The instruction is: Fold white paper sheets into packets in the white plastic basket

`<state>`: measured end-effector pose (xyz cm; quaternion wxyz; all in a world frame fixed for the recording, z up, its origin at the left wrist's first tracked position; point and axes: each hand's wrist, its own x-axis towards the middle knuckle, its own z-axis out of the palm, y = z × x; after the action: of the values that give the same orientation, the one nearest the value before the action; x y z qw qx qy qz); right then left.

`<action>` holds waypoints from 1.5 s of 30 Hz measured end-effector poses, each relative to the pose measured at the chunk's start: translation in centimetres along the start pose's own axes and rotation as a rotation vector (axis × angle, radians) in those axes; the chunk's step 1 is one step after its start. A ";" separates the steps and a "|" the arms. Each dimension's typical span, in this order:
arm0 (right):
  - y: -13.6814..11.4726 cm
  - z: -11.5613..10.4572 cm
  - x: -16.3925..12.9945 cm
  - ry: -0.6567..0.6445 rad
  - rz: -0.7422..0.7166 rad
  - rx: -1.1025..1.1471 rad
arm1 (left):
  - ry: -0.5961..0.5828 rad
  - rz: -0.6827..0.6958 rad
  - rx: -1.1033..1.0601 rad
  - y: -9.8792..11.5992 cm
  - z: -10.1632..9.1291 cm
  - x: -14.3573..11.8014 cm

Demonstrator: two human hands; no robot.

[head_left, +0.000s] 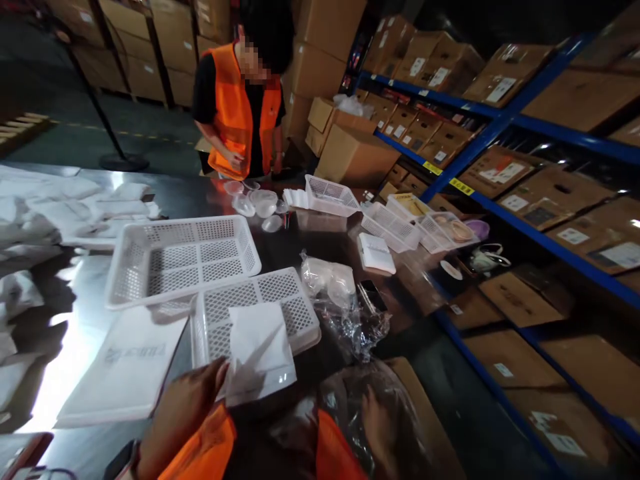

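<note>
Orange vest [210, 443] fills the bottom edge, and just above it the left hand [187, 407] pinches the lower left corner of a white pouch [260, 353], thumb on top. That pouch lies half inside a small white basket [255, 313] at the near edge of the table [75, 347], its lower end hanging over the rim. The right hand [377, 423] sits lower, behind clear plastic [350, 320]; whether its fingers are curled or loose I cannot tell. To handle the pouch well, I judge the grip should stay at the corner and keep the sheet flat, so it does not crease against the basket's mesh. A larger basket [180, 257] stands just behind, a flat white bag [125, 367] to its left. The steel tabletop is glossy and cluttered, with white wrappings toward the far left edge and clear cups [257, 200] at the far edge, where a person in an orange vest [240, 107] stands. Blue shelving [505, 120] with cartons runs along the right.
</note>
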<state>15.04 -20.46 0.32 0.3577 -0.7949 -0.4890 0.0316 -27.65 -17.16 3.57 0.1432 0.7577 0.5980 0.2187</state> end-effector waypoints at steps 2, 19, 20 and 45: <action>-4.2 3.5 1.6 -0.191 -0.386 0.030 | 0.110 0.179 0.122 0.7 -0.1 2.9; -13.2 11.9 6.4 -0.909 -1.566 0.041 | -0.270 0.739 0.129 -3.2 1.1 6.3; -12.5 11.7 6.3 -0.918 -1.585 0.074 | -0.325 0.771 0.109 -3.0 0.9 5.8; -16.7 15.2 2.4 -0.430 -0.268 0.613 | 0.371 -0.388 -0.538 1.0 5.3 4.3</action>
<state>-2.44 -5.90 -0.21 0.4688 -0.5555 -0.6202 0.2948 -23.37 -12.96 0.19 0.2649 0.5131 0.6675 0.4701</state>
